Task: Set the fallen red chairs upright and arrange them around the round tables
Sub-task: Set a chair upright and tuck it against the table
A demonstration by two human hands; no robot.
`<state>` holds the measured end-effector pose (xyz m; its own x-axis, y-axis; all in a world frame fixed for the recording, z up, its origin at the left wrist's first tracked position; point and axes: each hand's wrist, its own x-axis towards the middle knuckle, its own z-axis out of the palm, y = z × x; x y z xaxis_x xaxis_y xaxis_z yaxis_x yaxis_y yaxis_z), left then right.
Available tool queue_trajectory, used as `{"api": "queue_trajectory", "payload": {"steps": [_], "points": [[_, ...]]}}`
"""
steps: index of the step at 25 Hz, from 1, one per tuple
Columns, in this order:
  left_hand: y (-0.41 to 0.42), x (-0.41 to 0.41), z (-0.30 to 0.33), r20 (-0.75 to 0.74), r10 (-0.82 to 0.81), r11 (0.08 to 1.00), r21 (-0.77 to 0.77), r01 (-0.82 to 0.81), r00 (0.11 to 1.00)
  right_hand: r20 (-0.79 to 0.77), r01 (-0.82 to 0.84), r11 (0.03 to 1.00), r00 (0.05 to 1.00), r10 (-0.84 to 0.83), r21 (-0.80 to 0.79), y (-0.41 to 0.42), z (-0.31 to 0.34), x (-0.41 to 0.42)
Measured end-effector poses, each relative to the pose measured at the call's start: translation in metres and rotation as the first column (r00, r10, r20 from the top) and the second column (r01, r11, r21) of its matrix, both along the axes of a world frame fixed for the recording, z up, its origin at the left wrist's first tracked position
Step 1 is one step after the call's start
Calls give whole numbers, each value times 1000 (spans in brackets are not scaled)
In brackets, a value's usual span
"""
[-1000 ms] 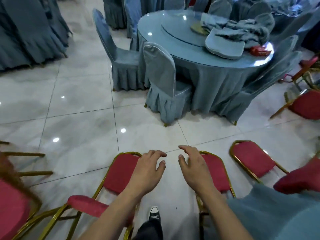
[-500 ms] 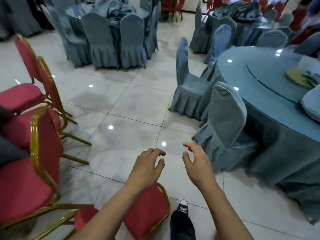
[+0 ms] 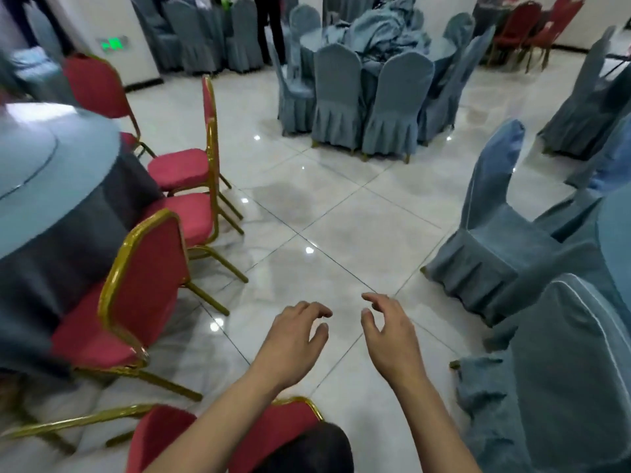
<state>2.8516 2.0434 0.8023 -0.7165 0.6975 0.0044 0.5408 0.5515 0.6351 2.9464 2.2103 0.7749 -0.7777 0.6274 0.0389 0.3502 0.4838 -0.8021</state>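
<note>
My left hand and my right hand hover side by side above the floor, fingers loosely curled, holding nothing. A fallen red chair with a gold frame lies at the bottom, under my left forearm. Three upright red chairs stand along the round table on the left: the nearest, a middle one and a farther one. Another red chair stands behind the table.
Blue-covered chairs ring a round table on the right. A blue-covered chair back is close to my right arm. Another covered table set stands ahead. More red chairs sit at the far right. Tiled floor lies between.
The view has swung left: the blue table moved to the right edge, the left table with upright red chairs came into view. Both hands stay empty in front of me.
</note>
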Motion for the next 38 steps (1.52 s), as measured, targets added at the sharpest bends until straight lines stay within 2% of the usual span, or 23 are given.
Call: {"api": "queue_trajectory", "payload": {"steps": [7,12,15,19,22,24,28,30,32,35,37,38], "points": [[20,-66,-2,-33,237,972,-4,-237,971,-10,-256,966,967,256,-23,37,1,-107],[34,-145,-20,17,402,912,79,-402,915,6,-419,908,908,419,13,48,-8,-214],[34,-212,-28,37,501,858,107,-502,865,57,-545,836,839,542,65,41,-15,-297],[1,-311,-38,67,653,752,67,-656,755,134,-693,718,719,682,65,11,-18,-412],[-40,-369,-40,14,764,644,38,-764,645,141,-801,593,598,789,83,-29,-23,-490],[-65,-384,-46,-48,856,515,-2,-857,515,147,-860,503,511,847,93,-54,-25,-524],[-119,-386,-72,-197,974,89,-136,-987,115,166,-938,336,345,924,82,-102,-36,-586],[-142,-381,-90,-188,982,-58,-265,-962,-7,179,-961,251,269,946,117,-129,-42,-617],[-154,-379,-105,-146,988,-92,-298,-950,-50,174,-967,184,215,961,175,-157,-50,-646],[-160,-392,-118,-101,985,-157,-170,-973,-141,314,-988,69,111,943,141,-191,-70,-688],[-164,-399,-126,-108,979,-187,-111,-976,-175,418,-988,-75,-13,908,131,-203,-87,-701],[-170,-401,-128,-118,977,-189,-92,-978,-178,441,-980,-126,-44,896,156,-208,-92,-702]]}}
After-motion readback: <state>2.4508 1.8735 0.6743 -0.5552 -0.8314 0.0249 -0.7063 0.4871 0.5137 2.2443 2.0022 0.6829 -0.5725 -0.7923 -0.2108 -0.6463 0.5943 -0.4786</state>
